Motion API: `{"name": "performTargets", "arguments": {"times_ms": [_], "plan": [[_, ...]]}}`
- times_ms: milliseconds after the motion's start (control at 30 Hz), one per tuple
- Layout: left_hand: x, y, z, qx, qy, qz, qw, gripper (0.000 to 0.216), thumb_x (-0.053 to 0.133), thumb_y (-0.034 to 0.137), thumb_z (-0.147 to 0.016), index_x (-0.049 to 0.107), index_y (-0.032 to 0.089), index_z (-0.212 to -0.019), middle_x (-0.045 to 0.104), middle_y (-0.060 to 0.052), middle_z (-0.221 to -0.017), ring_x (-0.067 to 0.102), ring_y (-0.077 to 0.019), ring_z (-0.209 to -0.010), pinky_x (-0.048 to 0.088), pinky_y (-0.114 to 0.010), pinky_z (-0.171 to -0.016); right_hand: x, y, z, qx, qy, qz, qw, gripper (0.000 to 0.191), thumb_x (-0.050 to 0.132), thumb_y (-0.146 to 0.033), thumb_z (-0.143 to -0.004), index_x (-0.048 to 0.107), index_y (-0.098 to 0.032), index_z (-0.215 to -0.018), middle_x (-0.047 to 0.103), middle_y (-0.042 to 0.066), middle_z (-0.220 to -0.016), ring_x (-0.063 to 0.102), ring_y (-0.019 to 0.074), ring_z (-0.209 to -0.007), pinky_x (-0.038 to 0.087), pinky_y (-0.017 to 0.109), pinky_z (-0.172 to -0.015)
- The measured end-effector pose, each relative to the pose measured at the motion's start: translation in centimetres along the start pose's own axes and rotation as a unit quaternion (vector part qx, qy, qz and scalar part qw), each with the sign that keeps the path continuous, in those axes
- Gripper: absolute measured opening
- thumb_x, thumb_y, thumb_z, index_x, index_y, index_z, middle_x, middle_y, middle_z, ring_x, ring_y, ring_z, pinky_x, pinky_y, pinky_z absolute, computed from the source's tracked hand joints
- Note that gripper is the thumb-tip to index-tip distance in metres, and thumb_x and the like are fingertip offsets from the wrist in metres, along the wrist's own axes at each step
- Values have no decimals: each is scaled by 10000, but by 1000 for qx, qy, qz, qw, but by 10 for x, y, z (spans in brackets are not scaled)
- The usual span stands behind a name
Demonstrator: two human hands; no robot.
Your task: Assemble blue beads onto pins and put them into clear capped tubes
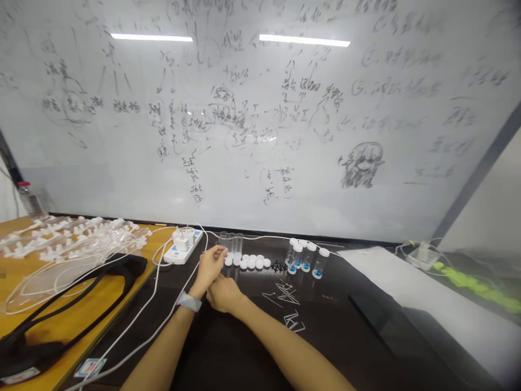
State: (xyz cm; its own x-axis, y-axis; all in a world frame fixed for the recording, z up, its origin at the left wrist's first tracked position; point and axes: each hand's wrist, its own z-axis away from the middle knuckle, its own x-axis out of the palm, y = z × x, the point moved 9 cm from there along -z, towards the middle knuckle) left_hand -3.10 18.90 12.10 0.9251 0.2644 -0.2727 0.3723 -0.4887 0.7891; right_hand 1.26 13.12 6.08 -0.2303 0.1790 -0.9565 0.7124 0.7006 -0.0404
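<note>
My left hand (pixel 212 265), with a grey band at the wrist, is closed in a pinch beside the clear tubes (pixel 239 245). What it holds, if anything, I cannot make out. Just below and to the right, my right hand (pixel 224 294) is curled closed, its fingertips hidden; its contents do not show. Several round white caps (pixel 259 264) lie right of the tubes, and a pile of small black parts (pixel 279 266) comes after them. Farther right stand several capped clear tubes (pixel 321 264) with blue pieces inside. Bent metal wires (pixel 287 292) lie nearer, above white bent pieces (pixel 293 321).
A white power strip (pixel 183 248) with cables running forward lies left of my hands. White plastic parts in clear bags (pixel 81 236) and a black strap (pixel 122 271) cover the yellow table. A dark flat panel (pixel 378 326) and white sheet (pixel 407 282) lie right. A whiteboard (pixel 252 201) stands behind.
</note>
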Motion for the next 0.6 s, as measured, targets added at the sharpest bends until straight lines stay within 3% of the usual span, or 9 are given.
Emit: {"name": "performTargets", "arguments": {"times_ms": [200, 300, 400, 500, 600], "plan": [[-5, 4, 1, 13, 6, -24, 1000, 241, 587, 402, -854, 687, 183, -868, 739, -46, -740, 719, -207, -680, 577, -307, -655, -21, 35, 11, 0, 15, -118, 993, 520, 580, -500, -884, 513, -170, -1280, 599, 146, -1194, 620, 288, -1005, 534, 413, -820], [-6, 4, 1, 6, -4, -20, 1000, 245, 591, 402, -851, 688, 178, -874, 746, -54, -756, 714, -204, -661, 563, -297, -634, -35, 62, 24, 10, 33, -182, 983, 380, 539, -386, -928, 550, -171, -1242, 625, 113, -1107, 622, 242, -970, 510, 374, -855], [0, 3, 3, -1, -38, -21, 999, 231, 593, 385, -847, 694, 178, -849, 749, -55, -751, 699, -199, -629, 545, -289, -618, -33, 79, 36, 12, 24, -226, 974, 297, 642, -221, -824, 616, -171, -1116, 642, 61, -974, 622, 186, -829, 509, 295, -756], [8, 6, 7, 17, -70, -65, 995, 190, 597, 338, -842, 709, 185, -825, 755, -57, -774, 695, -201, -665, 525, -282, -644, -22, 78, 41, 0, 12, -250, 968, 290, 726, -200, -738, 636, -173, -1012, 638, 26, -889, 601, 159, -760, 486, 249, -689], [11, 10, 11, 41, -85, -94, 991, 165, 582, 293, -850, 712, 194, -830, 755, -50, -801, 691, -195, -704, 508, -274, -683, -15, 69, 38, -8, 22, -257, 966, 246, 710, -164, -741, 639, -179, -977, 631, 5, -824, 579, 141, -711, 455, 227, -652]]}}
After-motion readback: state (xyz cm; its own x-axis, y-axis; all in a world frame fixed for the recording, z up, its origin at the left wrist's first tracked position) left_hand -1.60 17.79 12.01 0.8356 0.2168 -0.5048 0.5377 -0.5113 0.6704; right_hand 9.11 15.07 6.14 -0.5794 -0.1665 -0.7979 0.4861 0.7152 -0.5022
